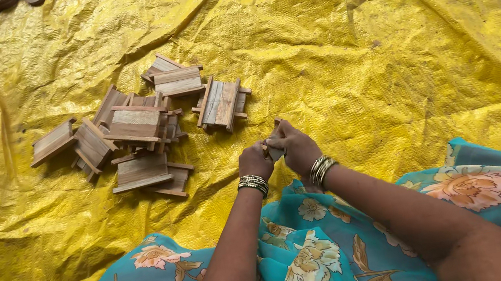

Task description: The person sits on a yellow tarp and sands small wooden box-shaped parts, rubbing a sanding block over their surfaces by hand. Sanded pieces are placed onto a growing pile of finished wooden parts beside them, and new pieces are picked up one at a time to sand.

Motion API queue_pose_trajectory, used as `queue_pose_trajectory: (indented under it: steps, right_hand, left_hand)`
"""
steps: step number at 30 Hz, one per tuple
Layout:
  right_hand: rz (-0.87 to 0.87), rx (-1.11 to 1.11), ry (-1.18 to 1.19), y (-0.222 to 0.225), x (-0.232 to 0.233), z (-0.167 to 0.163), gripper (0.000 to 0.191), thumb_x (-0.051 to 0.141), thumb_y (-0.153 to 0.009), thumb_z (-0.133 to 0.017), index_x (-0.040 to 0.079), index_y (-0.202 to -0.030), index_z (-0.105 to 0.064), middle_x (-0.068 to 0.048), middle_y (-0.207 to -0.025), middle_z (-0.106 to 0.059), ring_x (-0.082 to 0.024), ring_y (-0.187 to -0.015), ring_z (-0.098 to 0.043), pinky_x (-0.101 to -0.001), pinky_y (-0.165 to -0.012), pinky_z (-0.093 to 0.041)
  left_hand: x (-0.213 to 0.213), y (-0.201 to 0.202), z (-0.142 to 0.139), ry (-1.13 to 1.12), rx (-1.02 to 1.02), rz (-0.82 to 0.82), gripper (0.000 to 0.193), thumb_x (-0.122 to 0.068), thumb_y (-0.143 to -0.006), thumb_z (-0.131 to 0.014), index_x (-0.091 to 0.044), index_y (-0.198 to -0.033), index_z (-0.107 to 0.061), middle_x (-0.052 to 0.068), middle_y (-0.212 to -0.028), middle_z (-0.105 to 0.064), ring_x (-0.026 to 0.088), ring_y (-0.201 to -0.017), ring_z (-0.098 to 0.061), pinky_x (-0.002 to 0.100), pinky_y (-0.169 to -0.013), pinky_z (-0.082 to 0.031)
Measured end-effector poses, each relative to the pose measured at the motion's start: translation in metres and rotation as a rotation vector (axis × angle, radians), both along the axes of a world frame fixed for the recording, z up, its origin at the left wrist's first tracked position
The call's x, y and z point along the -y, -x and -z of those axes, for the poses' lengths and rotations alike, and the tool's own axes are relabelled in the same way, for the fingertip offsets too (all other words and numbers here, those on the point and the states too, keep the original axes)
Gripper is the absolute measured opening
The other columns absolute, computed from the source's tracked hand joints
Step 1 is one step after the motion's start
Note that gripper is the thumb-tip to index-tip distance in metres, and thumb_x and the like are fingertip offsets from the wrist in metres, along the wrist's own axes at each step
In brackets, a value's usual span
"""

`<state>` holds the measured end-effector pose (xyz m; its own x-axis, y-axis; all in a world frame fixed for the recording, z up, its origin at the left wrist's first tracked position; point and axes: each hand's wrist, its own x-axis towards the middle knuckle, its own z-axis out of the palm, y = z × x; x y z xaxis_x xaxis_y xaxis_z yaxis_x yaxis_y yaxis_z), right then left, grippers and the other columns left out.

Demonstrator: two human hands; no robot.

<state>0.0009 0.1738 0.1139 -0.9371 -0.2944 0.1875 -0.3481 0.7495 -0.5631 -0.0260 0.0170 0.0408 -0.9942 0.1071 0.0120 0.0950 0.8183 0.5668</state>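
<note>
A single camera, worn on the person's head, looks steeply down and forward over the lap. It sits close above the hands, which meet near the middle of the frame, forearms entering from the bottom edge. Beyond them the view takes in a yellow tarpaulin [382,37] spread on the ground, reaching to the top edge.

Floor workshop — yellow tarp [382,37], piled wooden pieces [137,129]
</note>
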Motion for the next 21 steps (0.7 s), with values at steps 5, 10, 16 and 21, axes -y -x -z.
queue_pose_trajectory:
  steps: [5, 10, 16, 21]
  right_hand:
    - [-0.001, -0.116, -0.367, 0.004, -0.004, -0.012, 0.036, 0.009, -0.09, -0.065, 0.021, -0.123, -0.071, -0.006, -0.122, -0.056, -0.027, -0.112, -0.062, -0.0404, -0.074, -0.059]
    - [0.072, -0.086, -0.356, 0.015, -0.011, -0.015, 0.035, 0.009, -0.088, -0.067, 0.018, -0.121, -0.071, -0.007, -0.119, -0.055, -0.027, -0.111, -0.063, -0.041, -0.08, -0.059]
    - [0.041, -0.009, -0.139, -0.001, 0.005, -0.005, 0.043, 0.004, -0.083, -0.066, 0.026, -0.118, -0.076, -0.008, -0.12, -0.055, -0.027, -0.108, -0.064, -0.0436, -0.085, -0.058]
    - [-0.014, -0.154, -0.421, 0.01, -0.007, -0.013, 0.042, 0.005, -0.088, -0.065, 0.018, -0.128, -0.07, -0.011, -0.127, -0.053, -0.032, -0.109, -0.061, -0.0429, -0.068, -0.059]
  left_hand:
    - [0.0, -0.002, -0.002, -0.046, 0.025, 0.018, 0.023, -0.027, -0.085, -0.075, -0.007, -0.097, -0.069, 0.018, -0.088, -0.074, 0.039, -0.087, -0.072, 0.049, -0.08, -0.058]
    - [-0.011, -0.003, -0.004, 0.069, 0.068, 0.038, 0.022, -0.026, -0.088, -0.074, -0.007, -0.097, -0.069, 0.019, -0.09, -0.074, 0.039, -0.089, -0.071, 0.051, -0.08, -0.057]
    - [0.001, -0.002, 0.0, 0.0, 0.014, -0.016, 0.026, -0.017, -0.079, -0.074, -0.01, -0.104, -0.071, 0.02, -0.09, -0.073, 0.04, -0.087, -0.071, 0.05, -0.079, -0.057]
    - [-0.003, -0.002, -0.002, -0.048, 0.035, -0.011, 0.023, -0.023, -0.083, -0.075, -0.007, -0.099, -0.07, 0.019, -0.09, -0.074, 0.039, -0.088, -0.071, 0.049, -0.081, -0.057]
